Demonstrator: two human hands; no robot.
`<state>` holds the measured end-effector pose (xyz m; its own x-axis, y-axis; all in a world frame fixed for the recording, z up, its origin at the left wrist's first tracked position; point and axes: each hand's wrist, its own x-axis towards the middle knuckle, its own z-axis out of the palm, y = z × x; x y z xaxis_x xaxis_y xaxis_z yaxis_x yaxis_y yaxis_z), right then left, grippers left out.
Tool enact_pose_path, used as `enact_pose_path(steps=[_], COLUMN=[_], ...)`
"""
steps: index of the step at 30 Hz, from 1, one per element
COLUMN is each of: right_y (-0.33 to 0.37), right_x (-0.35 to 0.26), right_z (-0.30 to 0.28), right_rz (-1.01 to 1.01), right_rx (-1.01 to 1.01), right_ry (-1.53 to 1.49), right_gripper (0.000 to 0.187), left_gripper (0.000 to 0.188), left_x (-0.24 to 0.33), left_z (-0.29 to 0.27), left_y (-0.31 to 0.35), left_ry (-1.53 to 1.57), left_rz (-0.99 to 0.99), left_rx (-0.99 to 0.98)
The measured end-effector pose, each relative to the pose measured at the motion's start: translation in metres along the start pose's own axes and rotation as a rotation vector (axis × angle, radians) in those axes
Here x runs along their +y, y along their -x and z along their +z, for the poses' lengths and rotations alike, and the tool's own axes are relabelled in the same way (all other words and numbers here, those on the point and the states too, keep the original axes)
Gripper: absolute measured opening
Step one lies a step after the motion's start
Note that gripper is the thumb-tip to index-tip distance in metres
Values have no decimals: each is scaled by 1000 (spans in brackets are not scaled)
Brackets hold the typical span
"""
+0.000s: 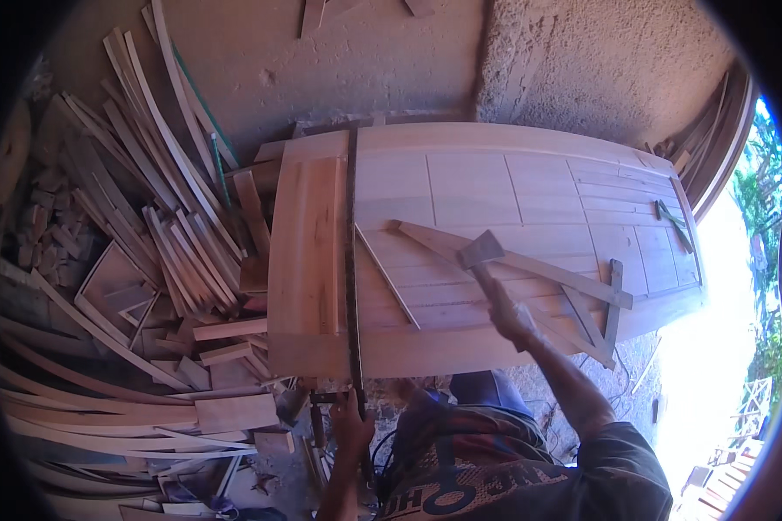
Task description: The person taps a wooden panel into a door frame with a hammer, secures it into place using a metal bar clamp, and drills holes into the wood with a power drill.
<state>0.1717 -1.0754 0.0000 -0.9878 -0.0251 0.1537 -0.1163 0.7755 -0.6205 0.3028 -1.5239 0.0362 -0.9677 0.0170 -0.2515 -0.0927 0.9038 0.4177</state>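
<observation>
Panel door [469,189]: lay flat in front of the person, its near edge close to the torso; it was probably heavy and stiff, with bare wood that could dent, best lifted by both long edges.
Bar clamp [353,252]: spanned the door crosswise near its left end; long, rigid and likely heavy, best held at the bar's near end.
Left hand [351,425]: wrapped around the clamp's near end, just off the door's edge.
Right hand [513,323]: fingers together around the handle of a hammer [481,250], over the door's middle; whether the head touched the wood, I could not tell.
Hammer: likely head-heavy, its handle the sure hold.
Wooden triangle frame [556,273]: lay across the door beyond the hammer, light-looking, best taken by its long slat.
Thin strip [387,276]: rested right of the clamp, probably light and easily snapped.
</observation>
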Motion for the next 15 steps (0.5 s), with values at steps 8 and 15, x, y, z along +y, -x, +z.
enact_pose_path(steps=[8,15], right_y=[-72,-85], right_x=[115,166], right_z=[-112,-157], right_rz=[192,217], right_rx=[-193,-282], right_ry=[454,473], right_gripper=[78,81], left_gripper=[57,43], left_x=[8,54], left_z=[-17,5], left_y=[-20,-51], left_ry=[63,182], left_rz=[-59,71], left_rx=[-6,332])
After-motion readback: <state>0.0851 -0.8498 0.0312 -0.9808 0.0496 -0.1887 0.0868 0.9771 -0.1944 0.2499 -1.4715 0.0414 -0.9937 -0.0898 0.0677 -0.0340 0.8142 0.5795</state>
